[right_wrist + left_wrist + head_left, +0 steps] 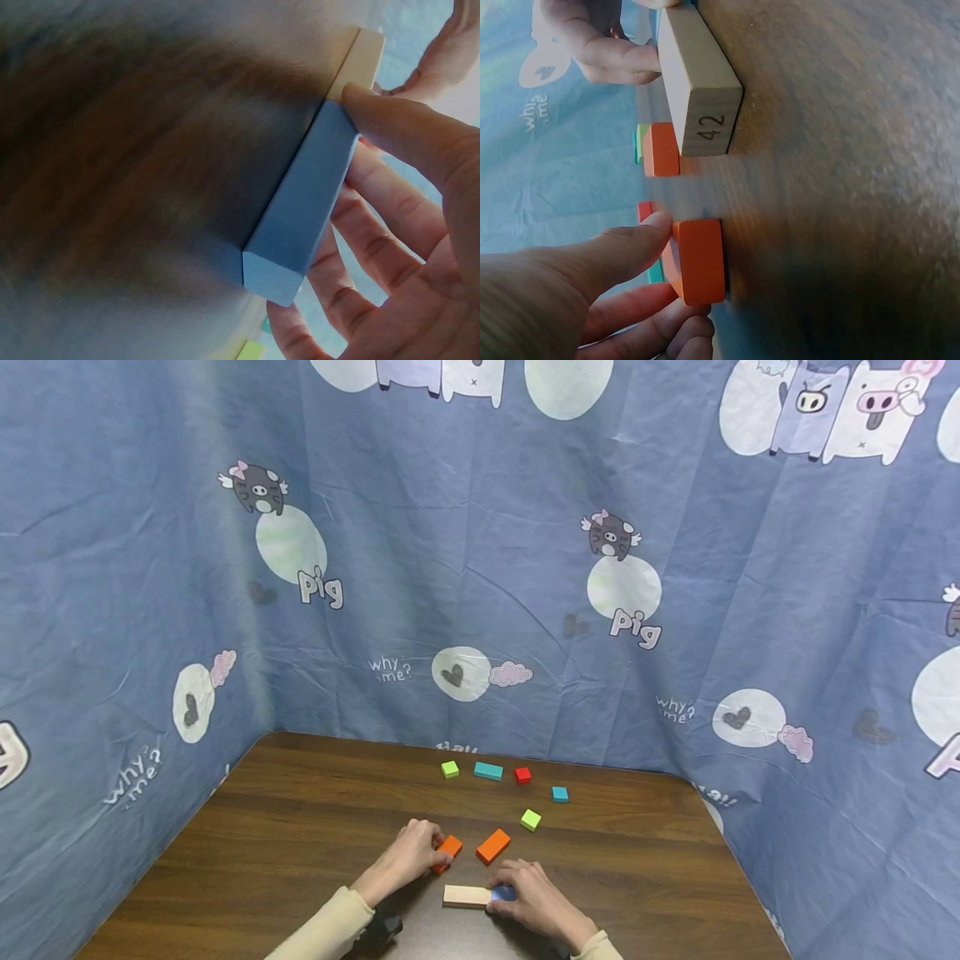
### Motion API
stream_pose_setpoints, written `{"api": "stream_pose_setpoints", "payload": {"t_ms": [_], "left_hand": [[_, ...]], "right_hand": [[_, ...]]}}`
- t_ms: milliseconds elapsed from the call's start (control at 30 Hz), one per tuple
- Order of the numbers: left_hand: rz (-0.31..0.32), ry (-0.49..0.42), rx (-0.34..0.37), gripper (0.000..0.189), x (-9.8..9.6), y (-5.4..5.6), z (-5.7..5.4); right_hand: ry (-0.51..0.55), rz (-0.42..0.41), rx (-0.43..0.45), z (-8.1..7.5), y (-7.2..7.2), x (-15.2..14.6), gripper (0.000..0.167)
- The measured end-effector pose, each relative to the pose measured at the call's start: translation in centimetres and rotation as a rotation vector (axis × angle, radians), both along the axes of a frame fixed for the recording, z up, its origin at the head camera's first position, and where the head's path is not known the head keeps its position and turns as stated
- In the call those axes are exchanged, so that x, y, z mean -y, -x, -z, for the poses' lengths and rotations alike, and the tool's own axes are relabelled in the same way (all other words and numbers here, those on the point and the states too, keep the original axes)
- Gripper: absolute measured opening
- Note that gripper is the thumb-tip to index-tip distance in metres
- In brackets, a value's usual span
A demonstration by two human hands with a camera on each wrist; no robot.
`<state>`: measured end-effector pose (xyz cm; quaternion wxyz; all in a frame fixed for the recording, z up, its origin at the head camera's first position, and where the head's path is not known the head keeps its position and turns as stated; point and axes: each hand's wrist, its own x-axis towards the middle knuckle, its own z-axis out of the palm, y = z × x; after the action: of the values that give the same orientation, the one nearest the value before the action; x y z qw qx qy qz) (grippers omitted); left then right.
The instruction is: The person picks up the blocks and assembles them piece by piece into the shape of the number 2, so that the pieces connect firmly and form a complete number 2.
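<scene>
My left hand (408, 853) pinches an orange block (449, 852) lying on the table, thumb on one side and fingers on the other. In the left wrist view that orange block (703, 261) has its near end towards the camera. My right hand (534, 897) grips a blue block (304, 187) between thumb and fingers, its palm partly covering it in the head view. End to end with the blue block lies a plain wooden block (466, 897), which has "42" printed on its end. A second orange block (492, 847) lies between and beyond the hands.
Farther back lie small blocks: a lime one (531, 820), a blue one (559, 794), a red one (522, 775), another lime one (450, 769) and a longer teal block (488, 771). A blue printed curtain (465, 568) hangs behind the brown table (300, 793).
</scene>
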<state>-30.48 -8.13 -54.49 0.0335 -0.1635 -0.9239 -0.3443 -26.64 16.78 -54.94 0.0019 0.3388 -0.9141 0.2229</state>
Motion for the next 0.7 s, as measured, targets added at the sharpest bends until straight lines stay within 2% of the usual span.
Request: {"api": "stream_pose_setpoints", "payload": {"t_ms": [300, 700], "left_hand": [[0.011, 0.01, -0.018, 0.027, -0.52, -0.05, 0.18], [0.028, -0.028, 0.035, 0.028, -1.06, -0.7, 0.23]], "right_hand": [[-0.004, 0.005, 0.0, 0.01, -0.04, -0.04, 0.025], [0.001, 0.01, -0.001, -0.01, -0.12, 0.01, 0.024]]}}
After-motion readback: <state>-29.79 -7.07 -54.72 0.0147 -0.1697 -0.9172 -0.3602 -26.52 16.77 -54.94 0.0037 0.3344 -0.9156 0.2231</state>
